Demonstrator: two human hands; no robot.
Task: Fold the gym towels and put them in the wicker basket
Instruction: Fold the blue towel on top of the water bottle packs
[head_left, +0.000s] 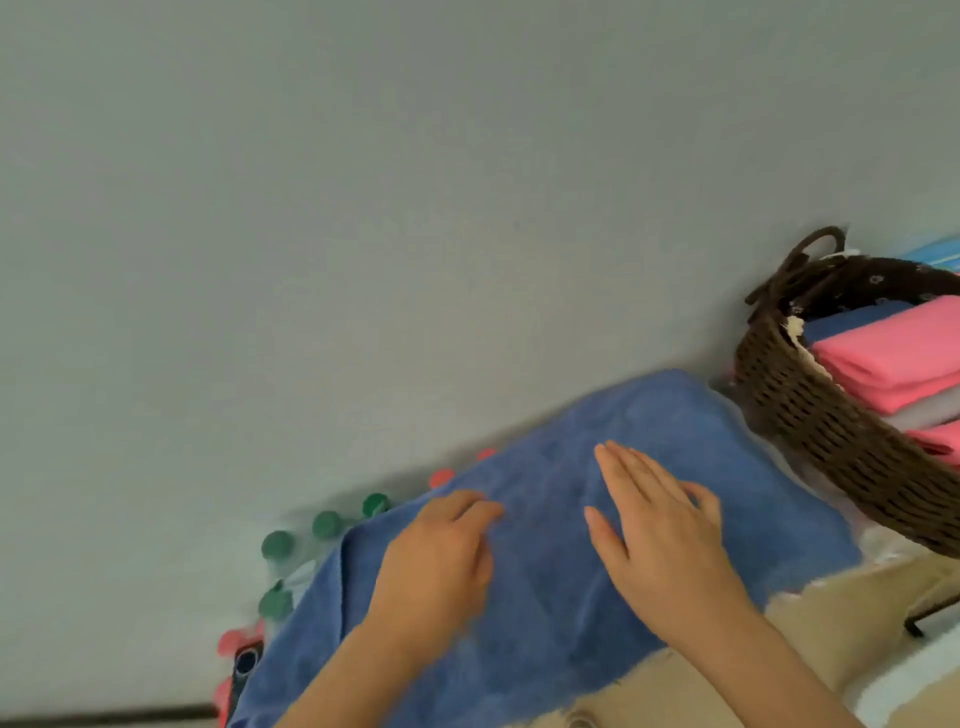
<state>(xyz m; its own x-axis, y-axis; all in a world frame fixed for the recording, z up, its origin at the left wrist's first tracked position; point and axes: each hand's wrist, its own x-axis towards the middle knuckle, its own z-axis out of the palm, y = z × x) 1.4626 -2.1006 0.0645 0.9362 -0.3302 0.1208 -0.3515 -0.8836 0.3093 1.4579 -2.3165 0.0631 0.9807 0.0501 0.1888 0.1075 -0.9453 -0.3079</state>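
Blue towel (670, 415) lay spread flat across a beige surface (852, 608), its far edge against the grey wall (363, 208) and its right end just beside the wicker basket (810, 415). The right hand (660, 525) rested on the middle of the cloth, palm down with fingers straight and slightly spread. The left hand (441, 551) lay on the cloth beside it with fingers bent; blur made it impossible to tell whether they pinched the fabric or merely pressed it. The towel appeared soft, light and limp, likely to sag and crease when lifted, so a hold at two corners or along one edge would suit the next fold. Folded pink towels (893, 343) and a folded blue one (852, 319) were stacked in the basket. Green bottle caps (326, 522) and pink caps (441, 477) stood along the wall beyond the towel's left edge.
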